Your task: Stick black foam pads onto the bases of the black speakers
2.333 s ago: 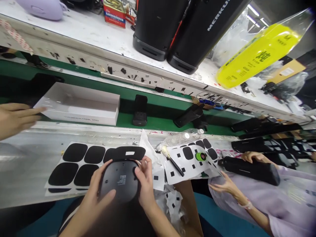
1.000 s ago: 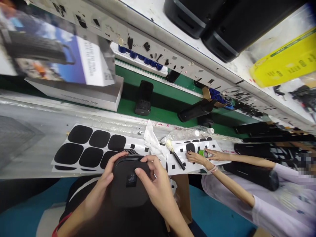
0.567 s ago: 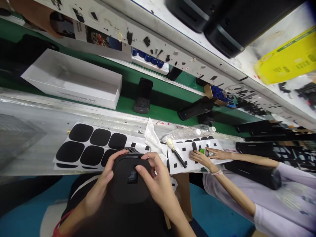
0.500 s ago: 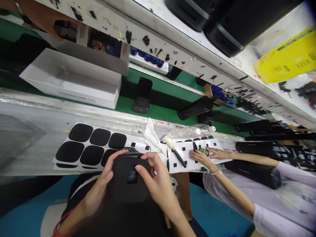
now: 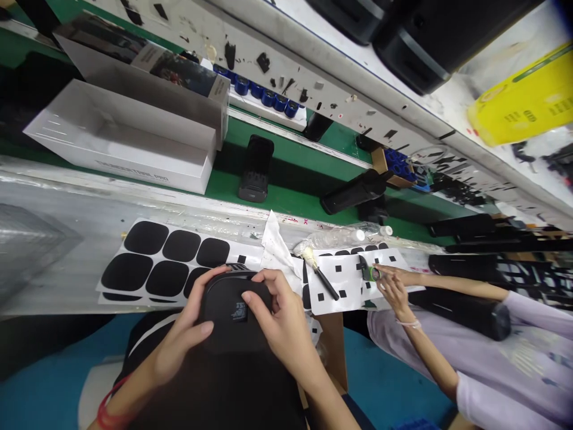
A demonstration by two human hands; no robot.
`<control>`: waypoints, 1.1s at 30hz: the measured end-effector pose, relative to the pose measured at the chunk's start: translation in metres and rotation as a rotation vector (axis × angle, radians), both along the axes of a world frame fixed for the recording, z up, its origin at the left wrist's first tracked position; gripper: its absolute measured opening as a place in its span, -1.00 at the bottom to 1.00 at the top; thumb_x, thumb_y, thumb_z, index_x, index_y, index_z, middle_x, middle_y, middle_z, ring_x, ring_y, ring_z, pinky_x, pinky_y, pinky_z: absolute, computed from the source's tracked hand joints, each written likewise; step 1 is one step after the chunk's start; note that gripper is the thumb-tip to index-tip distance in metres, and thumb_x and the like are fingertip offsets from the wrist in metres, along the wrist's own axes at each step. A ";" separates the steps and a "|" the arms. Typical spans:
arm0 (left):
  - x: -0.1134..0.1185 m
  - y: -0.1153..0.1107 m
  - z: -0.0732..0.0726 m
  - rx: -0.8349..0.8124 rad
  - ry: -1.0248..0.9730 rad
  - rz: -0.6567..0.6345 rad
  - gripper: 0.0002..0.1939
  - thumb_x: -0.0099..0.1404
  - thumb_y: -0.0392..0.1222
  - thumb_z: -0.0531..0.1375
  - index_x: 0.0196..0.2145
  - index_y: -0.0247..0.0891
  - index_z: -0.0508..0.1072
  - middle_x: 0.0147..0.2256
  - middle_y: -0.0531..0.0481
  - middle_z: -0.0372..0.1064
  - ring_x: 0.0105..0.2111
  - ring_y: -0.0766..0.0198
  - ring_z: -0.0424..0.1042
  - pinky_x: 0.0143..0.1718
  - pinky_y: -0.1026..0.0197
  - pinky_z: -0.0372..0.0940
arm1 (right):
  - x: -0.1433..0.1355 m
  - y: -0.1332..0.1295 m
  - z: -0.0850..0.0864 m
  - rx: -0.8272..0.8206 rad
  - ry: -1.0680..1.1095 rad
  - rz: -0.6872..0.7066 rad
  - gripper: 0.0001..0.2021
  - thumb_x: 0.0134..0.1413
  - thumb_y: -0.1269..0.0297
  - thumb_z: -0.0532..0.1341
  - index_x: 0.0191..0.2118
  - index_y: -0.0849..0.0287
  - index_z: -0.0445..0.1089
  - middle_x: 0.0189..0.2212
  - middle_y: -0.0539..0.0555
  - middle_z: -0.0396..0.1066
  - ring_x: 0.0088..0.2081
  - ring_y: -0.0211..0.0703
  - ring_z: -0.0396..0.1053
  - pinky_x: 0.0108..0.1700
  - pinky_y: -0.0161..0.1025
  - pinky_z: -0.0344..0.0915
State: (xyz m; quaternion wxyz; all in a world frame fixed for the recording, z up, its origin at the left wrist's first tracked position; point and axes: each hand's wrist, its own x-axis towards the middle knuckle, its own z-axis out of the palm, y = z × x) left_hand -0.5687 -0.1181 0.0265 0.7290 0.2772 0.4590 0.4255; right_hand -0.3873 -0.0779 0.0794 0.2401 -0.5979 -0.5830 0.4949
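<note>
A black housing (image 5: pixel 219 346) with rounded corners and a grille along its far edge stands in front of me, its flat end panel facing up. Set in that panel is a small dark square (image 5: pixel 239 312) with pale print. My left hand (image 5: pixel 188 325) grips the left side, fingers over the far-left corner. On the right side, my right hand (image 5: pixel 286 322) is wrapped round the corner, its thumb pressing the panel just above the small square. Beyond the housing lies a white sheet of large black rounded pads (image 5: pixel 150 237).
A brush (image 5: pixel 326 282), a crumpled white cloth (image 5: pixel 273 242) and clear bottles (image 5: pixel 333 240) lie on the bench. On the green belt sit an open white box (image 5: pixel 147 173) and black devices (image 5: pixel 256 167). At right, a co-worker's hands (image 5: pixel 394 286) handle a black-and-green item over another sheet.
My right thumb has shifted slightly left and up on the panel; my left thumb has moved a little. The co-worker's hands moved right. A hand at the upper left has left the box.
</note>
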 end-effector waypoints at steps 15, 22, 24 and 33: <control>-0.005 -0.002 -0.004 0.232 0.237 -0.133 -0.14 0.22 0.07 0.32 0.35 0.12 -0.02 0.40 -0.04 -0.06 0.35 -0.10 0.09 0.32 0.00 0.11 | 0.002 0.011 0.008 0.029 -0.028 0.107 -0.84 0.28 0.18 0.21 -0.08 0.06 0.35 -0.36 -0.04 0.47 -0.38 -0.19 0.41 -0.35 -0.30 0.20; -0.011 -0.004 -0.020 0.283 0.238 -0.166 -0.10 0.22 0.00 0.34 0.37 0.05 -0.05 0.40 -0.17 -0.07 0.33 -0.19 0.12 0.30 -0.11 0.17 | 0.003 0.012 0.013 0.047 -0.042 0.164 -0.84 0.30 0.16 0.21 -0.06 0.04 0.38 -0.35 -0.06 0.44 -0.40 -0.25 0.35 -0.38 -0.32 0.18; -0.011 -0.006 -0.028 0.295 0.230 -0.165 -0.13 0.24 0.04 0.32 0.37 0.09 -0.05 0.40 -0.15 -0.07 0.33 -0.20 0.13 0.26 -0.11 0.23 | 0.002 0.010 0.012 0.048 -0.008 0.158 -0.85 0.30 0.18 0.21 -0.06 0.03 0.38 -0.31 -0.06 0.46 -0.38 -0.27 0.37 -0.35 -0.33 0.21; -0.009 -0.001 -0.028 0.480 0.363 -0.096 -0.21 0.09 0.26 0.40 0.24 0.23 0.28 0.28 -0.13 0.09 0.33 -0.32 0.07 0.32 -0.31 0.06 | 0.001 -0.003 0.018 0.206 -0.024 0.251 -0.88 0.35 0.26 0.17 -0.05 0.05 0.38 -0.28 -0.01 0.52 -0.33 -0.24 0.48 -0.29 -0.34 0.36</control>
